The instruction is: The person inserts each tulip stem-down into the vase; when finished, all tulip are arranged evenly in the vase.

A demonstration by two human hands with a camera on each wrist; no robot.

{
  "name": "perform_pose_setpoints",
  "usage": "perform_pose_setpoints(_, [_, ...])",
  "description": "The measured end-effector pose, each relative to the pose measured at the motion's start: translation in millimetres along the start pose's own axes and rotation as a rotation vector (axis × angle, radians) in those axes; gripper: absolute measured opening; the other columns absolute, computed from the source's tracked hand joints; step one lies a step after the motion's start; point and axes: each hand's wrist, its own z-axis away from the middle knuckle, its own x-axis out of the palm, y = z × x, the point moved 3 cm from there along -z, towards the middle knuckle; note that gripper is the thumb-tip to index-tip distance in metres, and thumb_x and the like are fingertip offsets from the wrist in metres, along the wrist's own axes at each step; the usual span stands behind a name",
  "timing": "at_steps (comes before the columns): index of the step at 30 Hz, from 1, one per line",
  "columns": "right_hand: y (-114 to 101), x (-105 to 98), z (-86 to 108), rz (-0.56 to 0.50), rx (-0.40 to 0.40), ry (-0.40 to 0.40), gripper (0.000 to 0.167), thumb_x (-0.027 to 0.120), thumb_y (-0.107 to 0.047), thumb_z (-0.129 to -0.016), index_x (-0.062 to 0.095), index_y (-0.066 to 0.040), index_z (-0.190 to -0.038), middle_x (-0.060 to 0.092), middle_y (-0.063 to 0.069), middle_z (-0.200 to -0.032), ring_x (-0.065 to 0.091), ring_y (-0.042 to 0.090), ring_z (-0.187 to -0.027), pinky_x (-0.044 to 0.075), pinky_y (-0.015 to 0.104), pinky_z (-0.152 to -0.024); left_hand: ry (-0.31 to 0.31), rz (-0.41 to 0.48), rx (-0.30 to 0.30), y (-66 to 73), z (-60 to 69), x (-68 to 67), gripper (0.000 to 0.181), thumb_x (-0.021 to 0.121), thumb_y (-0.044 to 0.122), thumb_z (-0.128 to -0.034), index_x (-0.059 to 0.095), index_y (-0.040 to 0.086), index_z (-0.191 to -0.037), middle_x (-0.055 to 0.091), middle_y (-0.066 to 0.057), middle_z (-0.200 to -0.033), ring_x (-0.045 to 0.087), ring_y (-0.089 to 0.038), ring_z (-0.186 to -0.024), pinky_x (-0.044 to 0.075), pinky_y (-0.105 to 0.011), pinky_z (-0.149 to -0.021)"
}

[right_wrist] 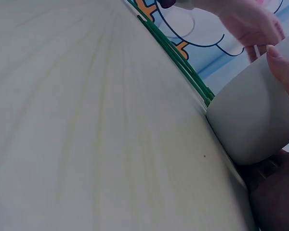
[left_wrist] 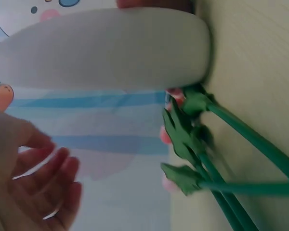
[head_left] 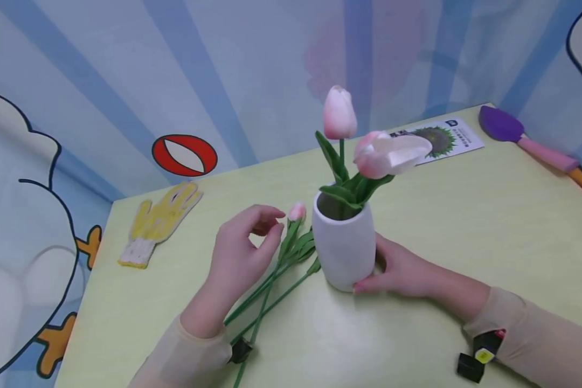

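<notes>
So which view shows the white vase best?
The head view: the white vase stands upright there, nearly whole, its open top visible. The left wrist view shows its side, turned sideways, without the opening; the right wrist shows only its lower part, cut off.

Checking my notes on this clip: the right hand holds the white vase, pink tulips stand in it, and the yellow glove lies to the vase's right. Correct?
One slip: the yellow glove lies to the left of the white vase, as the head view shows. The right hand does hold it, with pink tulips inside.
</notes>
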Motion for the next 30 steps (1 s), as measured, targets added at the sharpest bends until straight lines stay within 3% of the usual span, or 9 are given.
perform_pose_setpoints(5, [1, -1, 1.7, 0.003, 0.003, -0.001, 0.097, 0.091, -0.028, -0.079, 0.034, -0.019, -0.157, 0.05, 0.007, -0.152, 0.047, 0.035, -0.14, 0.032, 0.063, -0.118, -0.324, -0.282, -0.216, -26.9, 9.6, 17.7, 0.014, 0.071, 0.027, -0.0964, 0.073, 0.02, -0.109, 0.067, 0.009, -0.082, 0.057, -0.01, -0.067, 0.05, -0.029, -0.062])
perform_pose_setpoints(7, [1, -1, 2.3, 0.002, 0.004, -0.004, 0.097, 0.091, -0.028, -0.079, 0.034, -0.018, -0.157, 0.05, 0.008, -0.152, 0.047, 0.035, -0.14, 0.032, 0.063, -0.118, -0.43, -0.332, -0.285, -36.4, 13.2, 24.7, 0.016, 0.072, 0.03, -0.0963, 0.073, 0.02, -0.109, 0.066, 0.009, -0.08, 0.057, -0.011, -0.066, 0.049, -0.029, -0.062])
perform_pose_setpoints(10, [1, -1, 3.4, 0.002, 0.006, -0.003, 0.096, 0.091, -0.026, -0.079, 0.035, -0.017, -0.156, 0.05, 0.009, -0.152, 0.048, 0.036, -0.139, 0.032, 0.063, -0.118, -0.521, -0.348, -0.344, -44.8, 17.5, 32.9, 0.021, 0.074, 0.032, -0.0957, 0.073, 0.018, -0.111, 0.067, 0.008, -0.081, 0.059, -0.011, -0.069, 0.051, -0.031, -0.064])
perform_pose_setpoints(14, [0, -2, 4.7, 0.003, -0.004, 0.001, 0.095, 0.091, -0.025, -0.08, 0.035, -0.015, -0.156, 0.051, 0.01, -0.151, 0.048, 0.037, -0.139, 0.033, 0.063, -0.117, -0.543, -0.347, -0.346, -47.8, 21.0, 39.2, 0.022, 0.074, 0.033, -0.0953, 0.073, 0.017, -0.11, 0.07, 0.009, -0.082, 0.061, -0.01, -0.071, 0.052, -0.032, -0.064])
perform_pose_setpoints(18, [1, -2, 4.5, 0.003, -0.016, -0.001, 0.093, 0.09, -0.024, -0.081, 0.035, -0.016, -0.155, 0.05, 0.009, -0.151, 0.048, 0.036, -0.138, 0.034, 0.063, -0.117, -0.527, -0.352, -0.346, -49.4, 22.4, 40.4, 0.014, 0.074, 0.033, -0.0948, 0.072, 0.019, -0.093, 0.066, 0.009, -0.076, 0.058, -0.011, -0.066, 0.048, -0.03, -0.058])
perform_pose_setpoints(22, [1, -1, 3.5, 0.011, -0.029, 0.0, 0.089, 0.09, -0.022, -0.081, 0.038, -0.016, -0.154, 0.052, 0.008, -0.149, 0.049, 0.034, -0.136, 0.038, 0.056, -0.116, -0.517, -0.345, -0.349, -51.5, 22.9, 40.3, 0.02, 0.075, 0.036, -0.0938, 0.068, 0.022, -0.081, 0.062, 0.009, -0.072, 0.057, -0.013, -0.064, 0.046, -0.029, -0.058])
perform_pose_setpoints(30, [-1, -1, 2.4, 0.008, -0.037, -0.012, 0.089, 0.089, -0.02, -0.082, 0.037, -0.017, -0.154, 0.051, 0.007, -0.15, 0.049, 0.033, -0.137, 0.036, 0.058, -0.116, -0.512, -0.298, -0.361, -55.8, 23.9, 39.4, 0.019, 0.071, 0.033, -0.0962, 0.069, 0.022, -0.081, 0.062, 0.009, -0.07, 0.056, -0.013, -0.064, 0.046, -0.029, -0.059])
